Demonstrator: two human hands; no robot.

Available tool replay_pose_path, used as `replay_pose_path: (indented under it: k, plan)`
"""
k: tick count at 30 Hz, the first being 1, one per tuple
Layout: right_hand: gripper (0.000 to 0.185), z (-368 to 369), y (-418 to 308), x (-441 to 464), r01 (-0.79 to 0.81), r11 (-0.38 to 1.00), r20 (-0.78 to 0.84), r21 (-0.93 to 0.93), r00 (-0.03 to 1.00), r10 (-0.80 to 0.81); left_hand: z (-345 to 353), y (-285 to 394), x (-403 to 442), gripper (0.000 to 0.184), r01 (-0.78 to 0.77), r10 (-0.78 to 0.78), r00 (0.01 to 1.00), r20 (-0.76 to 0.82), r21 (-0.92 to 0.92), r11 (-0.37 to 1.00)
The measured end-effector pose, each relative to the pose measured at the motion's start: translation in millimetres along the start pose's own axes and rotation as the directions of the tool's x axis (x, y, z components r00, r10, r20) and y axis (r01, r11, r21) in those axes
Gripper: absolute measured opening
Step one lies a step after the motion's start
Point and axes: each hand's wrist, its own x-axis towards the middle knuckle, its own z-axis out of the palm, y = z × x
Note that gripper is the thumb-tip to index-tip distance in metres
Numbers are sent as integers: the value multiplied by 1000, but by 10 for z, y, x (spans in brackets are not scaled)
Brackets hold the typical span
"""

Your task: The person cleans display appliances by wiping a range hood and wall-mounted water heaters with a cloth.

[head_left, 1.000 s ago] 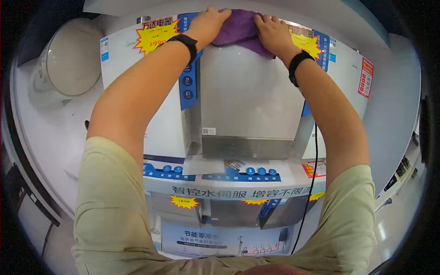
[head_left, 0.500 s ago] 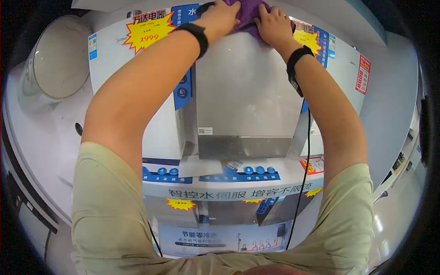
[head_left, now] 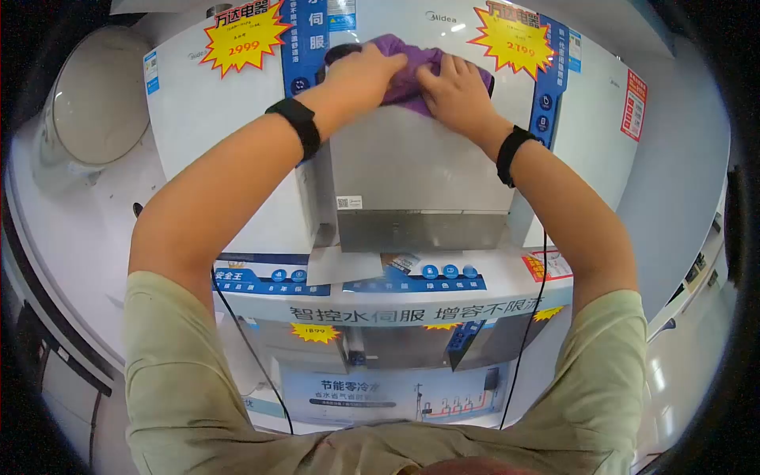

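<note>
Both of your bare arms are arching toward the upper part of the tall, box-shaped appliance with a silver-grey front (head_left: 427, 170), with the elbows bending outward to either side of it. A black fabric wristband (head_left: 298, 125) is circling your left wrist, and a similar black band (head_left: 514, 155) is circling your right. Your left hand (head_left: 360, 77) is grasping the left part of the soft purple cloth (head_left: 411, 82), the thumb pointing inward. Your right hand (head_left: 461, 93) is grasping the right part, its fingers curling over the fabric. How firmly each hand is pressing, you cannot tell from this view.

The cloth is lying bunched and creased between your hands, against the appliance's upper front, below its "Midea" lettering (head_left: 440, 17).

The plain front is extending below the cloth to a darker, glossy band (head_left: 423, 231) along the appliance's lower edge. A white box-shaped unit (head_left: 229, 150) is standing to the appliance's left, with a narrow gap between them. A yellow starburst price tag (head_left: 516, 41) is sitting at the appliance's upper right. A thin black cable (head_left: 526, 336) is hanging below and right of the appliance, in front of the white lettered ledge (head_left: 380, 314) beneath it.
</note>
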Motion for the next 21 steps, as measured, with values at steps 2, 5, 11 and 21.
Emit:
replay_pose_path:
  k: [2, 5, 11, 21]
  plan:
    - [26, 9, -6, -107, 16, 1000, 10, 0, 1000, -16, 62, 77, -56, 47, -1, 1, 1000, -2, 33, 999]
    - [23, 38, 74, -59, -70, 996, 20, -60, 997, 72, 71, 36, 26, 35, 1, 0, 993, -115, 3, 1000]
    - [23, 112, 243, 336, -315, 944, -130, -99, 945, 301, -300, -12, 438, 35, 106, -141, 956, -256, -146, 984]
    - [25, 0, -164, -556, -110, 993, 2, -42, 994, 110, 468, 339, -184, 36, 16, -13, 985, -174, 13, 1000]
